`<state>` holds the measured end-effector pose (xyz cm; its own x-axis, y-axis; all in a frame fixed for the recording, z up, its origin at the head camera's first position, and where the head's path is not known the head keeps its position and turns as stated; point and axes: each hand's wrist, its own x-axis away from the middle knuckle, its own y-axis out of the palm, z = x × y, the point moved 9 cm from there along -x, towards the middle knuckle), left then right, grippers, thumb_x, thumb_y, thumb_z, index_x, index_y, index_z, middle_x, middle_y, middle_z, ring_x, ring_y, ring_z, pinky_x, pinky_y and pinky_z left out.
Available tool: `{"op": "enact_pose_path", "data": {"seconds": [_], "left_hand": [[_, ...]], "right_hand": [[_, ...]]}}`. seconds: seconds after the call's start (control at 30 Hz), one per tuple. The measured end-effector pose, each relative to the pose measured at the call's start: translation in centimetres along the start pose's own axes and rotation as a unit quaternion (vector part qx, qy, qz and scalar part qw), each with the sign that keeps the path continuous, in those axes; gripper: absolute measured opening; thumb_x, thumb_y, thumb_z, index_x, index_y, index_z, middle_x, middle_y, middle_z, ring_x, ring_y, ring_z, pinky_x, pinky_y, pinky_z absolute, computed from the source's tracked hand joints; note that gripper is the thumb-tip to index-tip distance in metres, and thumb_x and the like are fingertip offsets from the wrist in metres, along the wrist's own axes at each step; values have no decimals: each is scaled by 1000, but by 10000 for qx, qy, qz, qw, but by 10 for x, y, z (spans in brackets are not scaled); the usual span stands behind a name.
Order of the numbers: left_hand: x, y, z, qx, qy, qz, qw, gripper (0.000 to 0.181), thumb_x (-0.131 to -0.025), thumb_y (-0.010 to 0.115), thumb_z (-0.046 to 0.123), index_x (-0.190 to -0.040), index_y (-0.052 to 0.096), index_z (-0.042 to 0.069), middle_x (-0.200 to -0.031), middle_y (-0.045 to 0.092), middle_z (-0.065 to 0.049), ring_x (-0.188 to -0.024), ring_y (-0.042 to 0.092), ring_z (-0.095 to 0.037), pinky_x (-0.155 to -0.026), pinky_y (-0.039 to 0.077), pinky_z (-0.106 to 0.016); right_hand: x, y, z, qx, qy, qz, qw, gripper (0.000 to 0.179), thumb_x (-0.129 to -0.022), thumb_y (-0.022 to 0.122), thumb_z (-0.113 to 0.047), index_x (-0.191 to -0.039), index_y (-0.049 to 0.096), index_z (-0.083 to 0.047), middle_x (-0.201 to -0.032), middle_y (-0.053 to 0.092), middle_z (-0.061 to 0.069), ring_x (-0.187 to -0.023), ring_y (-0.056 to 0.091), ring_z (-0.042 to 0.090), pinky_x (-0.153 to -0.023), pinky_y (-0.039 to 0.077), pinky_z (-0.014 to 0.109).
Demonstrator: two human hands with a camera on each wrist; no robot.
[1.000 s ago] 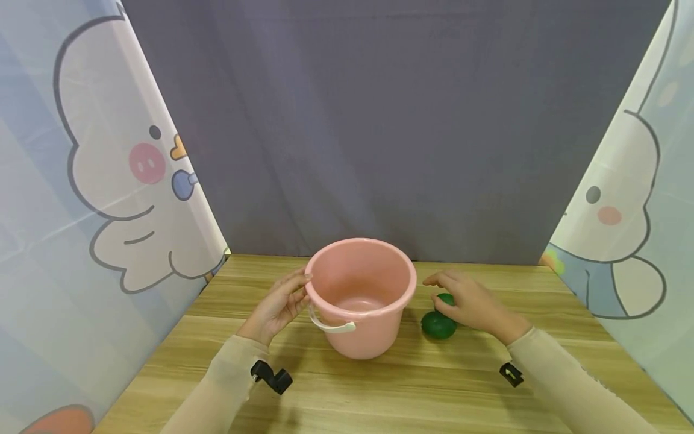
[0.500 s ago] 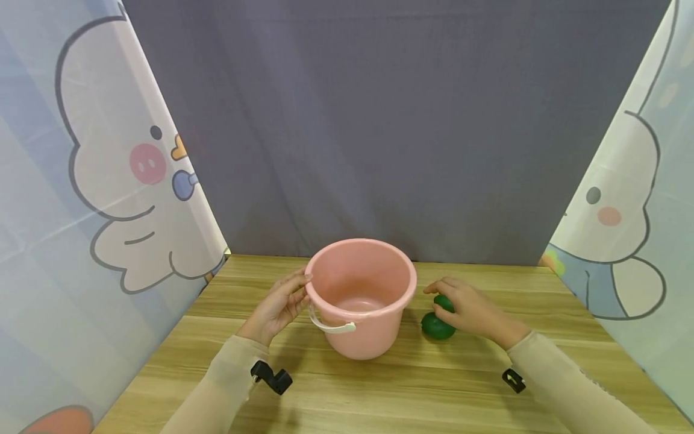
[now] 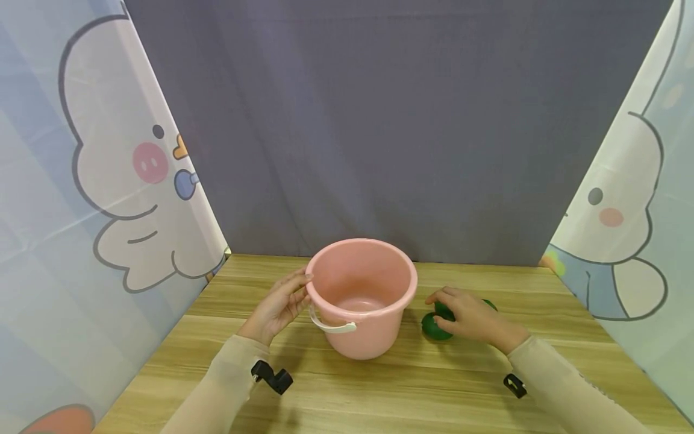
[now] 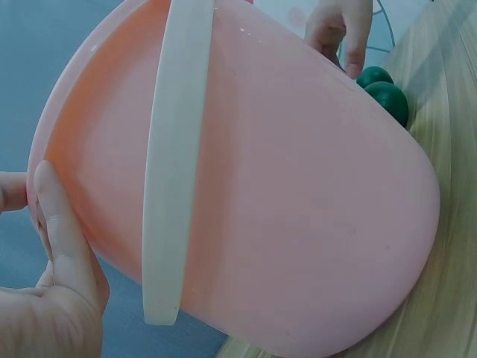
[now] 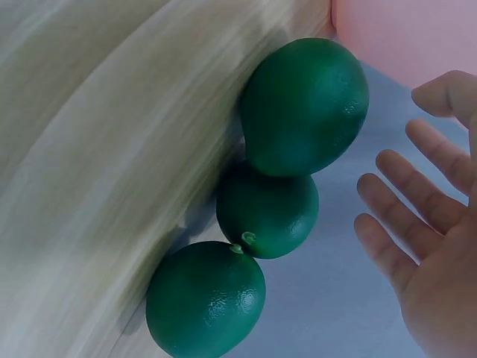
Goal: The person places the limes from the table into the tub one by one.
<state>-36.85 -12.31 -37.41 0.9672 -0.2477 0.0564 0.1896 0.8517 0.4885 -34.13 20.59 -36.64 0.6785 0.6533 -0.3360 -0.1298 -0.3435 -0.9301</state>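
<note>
A pink plastic bucket (image 3: 371,334) stands upright on the wooden table, its white handle (image 3: 331,327) hanging at the front. My left hand (image 3: 273,310) grips the left rim between thumb and fingers, as the left wrist view shows too. To the right of the bucket, my right hand (image 3: 472,316) hovers with loosely bent fingers over green limes, partly covering them in the head view. Seen from the right wrist, a large lime (image 5: 305,108), a middle lime (image 5: 268,209) and a near lime (image 5: 206,302) lie in a row. The right fingers (image 5: 395,216) are apart from them.
The wooden table (image 3: 379,398) extends toward the front. A dark grey curtain (image 3: 379,132) hangs behind it, with cartoon-printed cloth (image 3: 125,181) along the sides. A black strap mount (image 3: 271,378) sits on the left wrist.
My right hand has lowered slightly toward the front over the limes, and a further lime now shows behind it. The left hand and the bucket have stayed in place.
</note>
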Motion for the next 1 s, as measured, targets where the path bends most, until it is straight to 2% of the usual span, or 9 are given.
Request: {"op": "enact_pose_path", "data": {"seconds": [0.17,0.47,1.0], "left_hand": [[-1,1,1,9,14,-48,10000,53,-102,53,6,-151,34,1,-114,56,-8,-76,62,-5,-64,56,-10],[0,1,0,13,-9,-38,10000,52,-102,54,6,-150,35,1,-111,58,-7,-74,63,-5,-64,56,-10],[-2,1,-1,89,9,-23,10000,50,-102,53,5,-149,36,0,-103,60,-5,-73,63,-5,-62,56,-10]], "right_hand": [[2,6,2,-73,39,-140,9999,33,-90,74,-17,-119,64,-5,-113,65,9,-100,65,30,-78,60,43],[7,15,11,-82,395,-459,9981,44,-84,82,-23,-121,64,-6,-118,63,8,-109,62,31,-88,57,49],[10,26,18,-245,501,-673,9962,53,-80,86,-26,-125,62,-7,-122,61,13,-111,60,36,-86,58,51]]}}
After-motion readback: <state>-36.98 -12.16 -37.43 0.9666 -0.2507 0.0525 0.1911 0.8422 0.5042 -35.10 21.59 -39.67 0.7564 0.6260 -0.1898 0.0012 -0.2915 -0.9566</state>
